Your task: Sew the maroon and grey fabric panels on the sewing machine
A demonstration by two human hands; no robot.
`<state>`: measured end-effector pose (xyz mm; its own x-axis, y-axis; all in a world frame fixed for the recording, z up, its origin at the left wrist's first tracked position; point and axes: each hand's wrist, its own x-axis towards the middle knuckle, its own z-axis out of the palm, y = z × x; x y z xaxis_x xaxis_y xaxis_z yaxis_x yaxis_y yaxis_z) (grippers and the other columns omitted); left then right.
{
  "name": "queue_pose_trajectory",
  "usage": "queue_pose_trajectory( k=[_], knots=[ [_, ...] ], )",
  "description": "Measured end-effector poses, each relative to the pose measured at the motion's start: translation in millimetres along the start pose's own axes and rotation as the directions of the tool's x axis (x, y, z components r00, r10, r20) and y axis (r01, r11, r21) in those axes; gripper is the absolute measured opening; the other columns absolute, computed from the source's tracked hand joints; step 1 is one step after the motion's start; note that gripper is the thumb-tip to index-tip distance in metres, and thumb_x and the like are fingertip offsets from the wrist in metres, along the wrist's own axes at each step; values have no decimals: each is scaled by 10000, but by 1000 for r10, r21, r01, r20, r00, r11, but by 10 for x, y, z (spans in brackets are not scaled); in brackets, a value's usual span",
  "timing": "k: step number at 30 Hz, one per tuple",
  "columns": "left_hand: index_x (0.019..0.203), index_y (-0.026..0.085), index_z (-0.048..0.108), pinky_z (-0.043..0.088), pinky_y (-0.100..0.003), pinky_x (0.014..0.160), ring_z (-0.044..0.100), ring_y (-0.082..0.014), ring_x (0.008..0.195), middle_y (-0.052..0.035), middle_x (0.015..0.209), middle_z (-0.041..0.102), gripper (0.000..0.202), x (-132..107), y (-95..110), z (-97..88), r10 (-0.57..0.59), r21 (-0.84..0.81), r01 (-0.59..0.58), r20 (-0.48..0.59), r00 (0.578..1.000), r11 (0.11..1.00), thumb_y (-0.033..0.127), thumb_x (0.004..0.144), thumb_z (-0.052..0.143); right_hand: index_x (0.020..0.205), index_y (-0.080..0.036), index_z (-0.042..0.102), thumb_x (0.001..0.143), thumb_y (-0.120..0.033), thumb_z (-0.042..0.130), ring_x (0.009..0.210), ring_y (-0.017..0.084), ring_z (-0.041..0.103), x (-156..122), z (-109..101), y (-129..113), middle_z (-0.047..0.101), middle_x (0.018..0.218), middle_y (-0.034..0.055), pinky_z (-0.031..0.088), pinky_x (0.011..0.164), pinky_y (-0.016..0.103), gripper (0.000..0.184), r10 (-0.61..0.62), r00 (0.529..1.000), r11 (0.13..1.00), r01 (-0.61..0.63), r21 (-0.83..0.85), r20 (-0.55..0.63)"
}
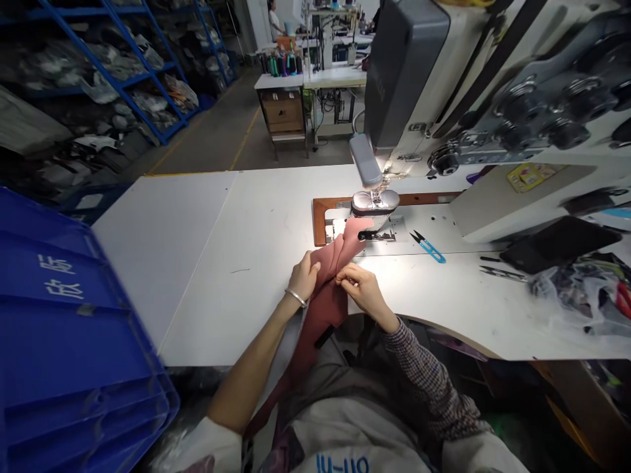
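White table point(266, 223) the broadest thing here, running across in front of the person. Sewing machine point(411, 92) next, its head looming over the right half. Blue crate point(73, 348) tilted at the table's left end. Then the dusty-red material point(323, 299), creased and folded: upper end at the machine's post, near the oval plate point(375, 201), length trailing over the table's front edge toward the lap. Whether any of it lies under the needle, cannot tell; the top end looks to sit in front of and below the plate. Left hand point(304, 276) closed on the material's left side, thumb on top, the other fingers partly hidden. Right hand point(362, 289) lower on the opposite side, thumb and forefinger brought together, apparently pinching a fold. Blue-handled snips point(430, 248) lie to the right, apart from both hands. Smallest noted: bracelet point(296, 297) on the left wrist. Step in hand, as I judge it: arranging the folds by hand, close to the post. From here the next move calls for steady tension from both hands, edges kept aligned, fingertips clear of the needle area, loose length free to follow without snagging.
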<state>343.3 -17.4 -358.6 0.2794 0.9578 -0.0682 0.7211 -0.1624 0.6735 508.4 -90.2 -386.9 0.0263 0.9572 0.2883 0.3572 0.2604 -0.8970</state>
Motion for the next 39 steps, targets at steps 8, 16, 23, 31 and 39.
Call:
queue_pose_trajectory(
  k=[8,16,23,31,39],
  knots=[
    [1061,185,558,503,-348,841,650,-236,920,-74,978,691,193,22,-2,48,20,31,-20,1,1000,999,181,884,481,719,-201,624,814,-119,480,707,147,560,-32,6,5,607,781,13,425,667,262,191,-64,994,997,60,45,84],
    [1069,189,579,501,-386,902,644,-233,950,-66,1015,694,224,86,-70,35,32,-110,-33,-13,999,993,200,856,509,1096,-167,646,853,-372,553,1094,391,530,-193,-1170,913,604,1132,218,396,921,571,332,-19,876,813,-267,-518,-481],
    [1062,167,576,495,-370,925,646,-214,969,-70,1041,689,225,126,-123,85,45,-288,-36,22,999,957,222,862,491,919,-246,658,850,-390,549,1010,402,549,-341,-1802,1482,602,926,198,406,891,608,193,-29,908,795,-232,-560,-417],
    [1068,199,591,482,-343,933,636,-198,986,-40,1048,691,215,-1,23,50,76,-235,-77,-14,997,969,315,932,473,918,-206,664,836,-491,589,728,301,639,-348,-934,603,683,890,143,511,777,535,306,316,907,943,-331,-9,-277],
    [1047,206,689,369,-409,1124,497,-213,1271,-71,1329,587,384,-540,124,434,282,-132,-283,-22,959,950,324,997,327,965,-152,634,781,-599,644,862,232,639,-299,275,190,696,919,77,529,762,339,483,499,862,797,-415,439,-92]
  ],
)
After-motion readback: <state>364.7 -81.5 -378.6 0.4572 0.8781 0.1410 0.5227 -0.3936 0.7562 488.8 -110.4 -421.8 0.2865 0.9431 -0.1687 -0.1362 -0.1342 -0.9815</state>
